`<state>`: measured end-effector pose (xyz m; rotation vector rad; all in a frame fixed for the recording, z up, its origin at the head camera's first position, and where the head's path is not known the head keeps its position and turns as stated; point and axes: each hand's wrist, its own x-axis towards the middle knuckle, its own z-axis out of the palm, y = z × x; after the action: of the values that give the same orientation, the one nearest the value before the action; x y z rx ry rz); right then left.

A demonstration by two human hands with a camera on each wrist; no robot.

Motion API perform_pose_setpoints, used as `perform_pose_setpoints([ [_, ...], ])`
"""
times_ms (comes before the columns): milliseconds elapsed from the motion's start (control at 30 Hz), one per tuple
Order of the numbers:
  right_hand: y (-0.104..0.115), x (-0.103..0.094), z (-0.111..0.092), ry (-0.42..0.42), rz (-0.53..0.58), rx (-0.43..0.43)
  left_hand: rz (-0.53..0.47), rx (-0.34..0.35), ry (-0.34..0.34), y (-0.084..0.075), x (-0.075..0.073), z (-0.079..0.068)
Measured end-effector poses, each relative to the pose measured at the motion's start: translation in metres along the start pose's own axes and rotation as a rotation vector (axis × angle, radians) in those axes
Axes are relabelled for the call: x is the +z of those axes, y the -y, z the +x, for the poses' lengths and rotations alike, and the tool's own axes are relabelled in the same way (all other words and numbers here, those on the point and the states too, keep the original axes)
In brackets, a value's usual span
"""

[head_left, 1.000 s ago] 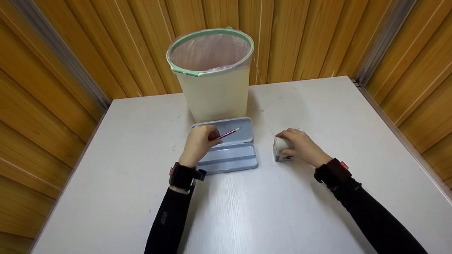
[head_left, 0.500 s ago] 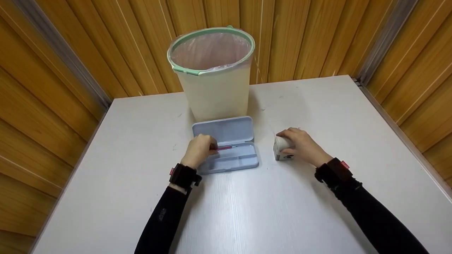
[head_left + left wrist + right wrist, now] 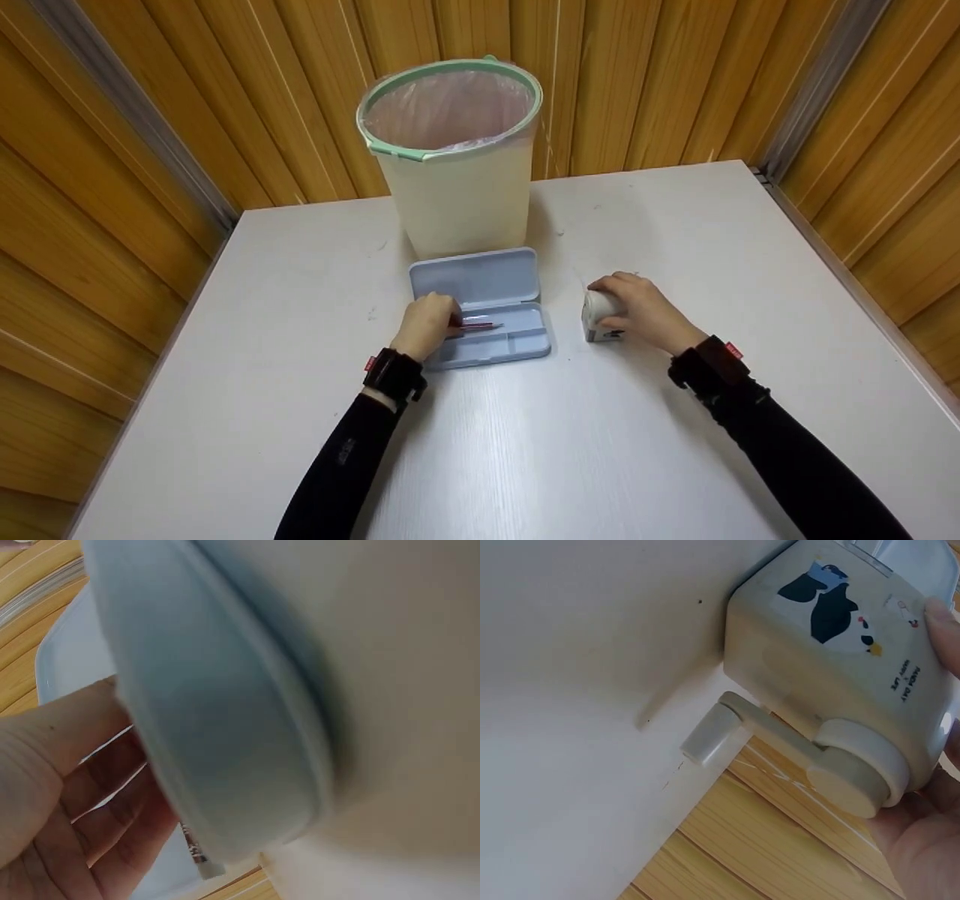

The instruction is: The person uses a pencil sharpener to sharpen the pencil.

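Observation:
A light-blue pencil case [image 3: 529, 343] lies with its lid [image 3: 487, 279] swung back. In its long rear compartment is a dark red pencil [image 3: 480, 326], lying sideways with its tip to the right. My left hand [image 3: 426, 324] pinches the pencil's left part, which the fingers hide. Close up in the left wrist view, the case's outer wall [image 3: 210, 705] covers most of those fingertips. To the right, my right hand [image 3: 646, 311] grips a cream crank pencil sharpener [image 3: 598, 328] standing on the table. Panda pictures and a crank handle [image 3: 772, 727] show in the right wrist view.
A cream waste bin [image 3: 469, 202] with a green rim and a plastic liner stands directly behind the pencil case. The white table [image 3: 480, 450] meets wood-look panels [image 3: 637, 82] at the back and sides.
My left hand has brought the pencil down from above the lid into the case's rear compartment, and the pencil has gone from slanted to nearly level. The right hand and sharpener have stayed put.

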<state>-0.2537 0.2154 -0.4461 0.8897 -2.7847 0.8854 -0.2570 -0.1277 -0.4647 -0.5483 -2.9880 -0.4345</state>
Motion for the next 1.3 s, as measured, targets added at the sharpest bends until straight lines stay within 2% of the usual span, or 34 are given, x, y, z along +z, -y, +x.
perform_pose_setpoints([
  [200,0.015,-0.006,0.007,0.085,-0.013,0.098,-0.004,0.027,-0.033,0.001,0.003,-0.002],
  [267,0.024,-0.005,0.009,0.086,-0.043,0.101,-0.017,0.032,-0.03,0.002,0.003,-0.003],
  [333,0.034,-0.001,0.011,0.068,-0.065,0.075,-0.035,0.038,-0.03,0.003,0.003,-0.004],
  [433,0.051,0.009,0.01,0.022,-0.088,-0.025,-0.052,0.046,-0.029,0.002,0.003,-0.005],
  [567,0.069,0.026,0.009,0.043,-0.076,-0.086,-0.066,0.046,-0.021,-0.001,0.003,-0.003],
  [667,0.075,0.041,0.01,0.082,-0.063,-0.051,-0.064,0.051,-0.012,-0.002,0.004,-0.002],
  [800,0.074,0.06,0.013,0.095,-0.034,0.042,-0.073,0.052,-0.009,0.0,0.003,-0.003],
  [933,0.069,0.072,0.019,0.1,0.015,0.123,-0.094,0.006,-0.031,0.006,-0.009,-0.011],
  [1100,0.064,0.077,0.023,0.123,0.073,0.206,-0.07,-0.104,-0.043,0.012,-0.037,-0.028],
  [1200,0.064,0.077,0.026,0.138,0.077,0.239,-0.021,-0.204,0.016,0.012,-0.049,-0.039],
  [1300,0.066,0.075,0.03,0.145,0.054,0.254,0.005,-0.265,0.1,0.012,-0.049,-0.046],
])
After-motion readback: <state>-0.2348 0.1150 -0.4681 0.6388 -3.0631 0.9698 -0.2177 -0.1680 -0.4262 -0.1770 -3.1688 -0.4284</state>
